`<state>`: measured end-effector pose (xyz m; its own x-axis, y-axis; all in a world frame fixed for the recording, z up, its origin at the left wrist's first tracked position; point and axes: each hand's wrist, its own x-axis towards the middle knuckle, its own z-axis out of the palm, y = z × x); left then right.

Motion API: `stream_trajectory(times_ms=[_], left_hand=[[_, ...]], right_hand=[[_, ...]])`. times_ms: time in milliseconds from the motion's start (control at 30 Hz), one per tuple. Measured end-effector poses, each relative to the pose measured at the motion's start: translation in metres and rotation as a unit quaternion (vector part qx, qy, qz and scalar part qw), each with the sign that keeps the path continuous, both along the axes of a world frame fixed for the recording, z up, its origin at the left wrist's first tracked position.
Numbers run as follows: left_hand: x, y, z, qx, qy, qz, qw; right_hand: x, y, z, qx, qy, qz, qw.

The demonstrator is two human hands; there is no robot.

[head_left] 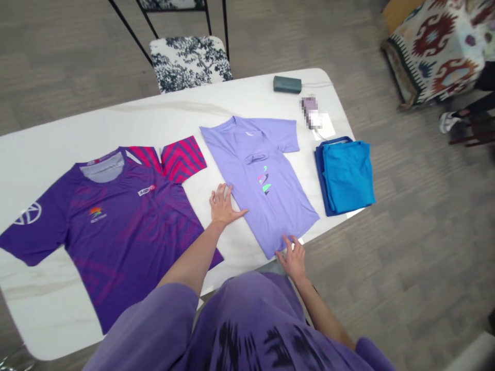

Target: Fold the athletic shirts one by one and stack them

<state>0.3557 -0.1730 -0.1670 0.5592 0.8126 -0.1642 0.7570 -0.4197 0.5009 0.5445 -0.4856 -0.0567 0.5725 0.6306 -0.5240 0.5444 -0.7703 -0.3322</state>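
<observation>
A lavender T-shirt lies on the white table with its left side folded inward and one short sleeve spread out on the right. My left hand rests at its left folded edge, fingers spread, thumb on the fabric. At the bottom hem is my right hand, its fingers apart and touching the cloth near the table's front edge. Neither hand visibly grips the fabric. To the left, a dark purple jersey with pink-striped sleeve lies spread out face up, partly behind my left forearm.
Folded blue garments are stacked at the table's right end. Behind them are a blurred-out phone-like item and a dark green box-shaped device with a cable. A patterned chair stands beyond the white table. A person's foot shows far right.
</observation>
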Motion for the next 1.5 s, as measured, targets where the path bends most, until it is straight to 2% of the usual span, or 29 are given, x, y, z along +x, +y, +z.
stream_trajectory(times_ms=[167, 267, 367, 467, 567, 667, 767, 867, 933, 1000, 1067, 1133, 1167, 1200, 1267, 1333, 1400, 1500], left_hand=[[0.01, -0.001, 0.035, -0.02, 0.033, 0.008, 0.999], [0.04, 0.017, 0.057, 0.004, 0.049, 0.065, 0.997], [0.108, 0.059, 0.076, 0.024, 0.018, 0.09, 0.995], [0.212, 0.113, 0.086, -0.006, -0.048, 0.051, 0.998], [0.329, 0.155, 0.081, -0.035, -0.062, 0.014, 0.997], [0.427, 0.176, 0.063, -0.053, -0.01, 0.019, 0.998], [0.487, 0.186, 0.039, -0.051, 0.058, 0.042, 0.996], [0.513, 0.195, 0.018, -0.036, 0.104, 0.031, 0.993], [0.522, 0.202, 0.011, -0.036, 0.111, 0.021, 0.993], [0.526, 0.211, 0.011, -0.047, 0.111, 0.016, 0.993], [0.524, 0.221, 0.016, -0.067, 0.094, 0.026, 0.993], [0.507, 0.232, 0.027, -0.118, 0.016, 0.079, 0.99], [0.491, 0.237, 0.035, -0.16, -0.049, 0.122, 0.978], [0.469, 0.242, 0.043, -0.21, -0.124, 0.169, 0.955], [0.411, 0.246, 0.06, -0.301, -0.261, 0.247, 0.883], [0.343, 0.243, 0.072, -0.348, -0.349, 0.297, 0.818], [0.282, 0.232, 0.075, -0.367, -0.386, 0.332, 0.778], [0.223, 0.216, 0.061, -0.382, -0.369, 0.367, 0.763]], right_hand=[[0.005, -0.032, 0.012, 0.046, 0.04, 0.021, 0.998], [0.031, -0.05, 0.013, 0.08, 0.075, 0.011, 0.994], [0.083, -0.049, 0.012, 0.11, 0.081, -0.046, 0.99], [0.15, -0.03, 0.007, 0.123, 0.049, -0.124, 0.983], [0.209, -0.007, -0.002, 0.12, 0.02, -0.181, 0.976], [0.244, 0.004, -0.015, 0.092, 0.017, -0.2, 0.975], [0.261, 0.001, -0.027, 0.063, 0.034, -0.19, 0.979], [0.268, -0.006, -0.035, 0.047, 0.05, -0.174, 0.982], [0.271, -0.009, -0.038, 0.047, 0.06, -0.166, 0.983], [0.271, -0.012, -0.037, 0.059, 0.085, -0.159, 0.982], [0.268, -0.013, -0.033, 0.072, 0.115, -0.15, 0.979], [0.264, -0.015, -0.025, 0.073, 0.139, -0.142, 0.977], [0.26, -0.017, -0.021, 0.072, 0.148, -0.138, 0.977], [0.256, -0.019, -0.018, 0.073, 0.157, -0.131, 0.976], [0.246, -0.026, -0.014, 0.089, 0.173, -0.106, 0.975], [0.232, -0.034, -0.015, 0.113, 0.181, -0.068, 0.975], [0.218, -0.041, -0.024, 0.14, 0.169, -0.016, 0.975], [0.196, -0.049, -0.042, 0.183, 0.119, 0.06, 0.974]])
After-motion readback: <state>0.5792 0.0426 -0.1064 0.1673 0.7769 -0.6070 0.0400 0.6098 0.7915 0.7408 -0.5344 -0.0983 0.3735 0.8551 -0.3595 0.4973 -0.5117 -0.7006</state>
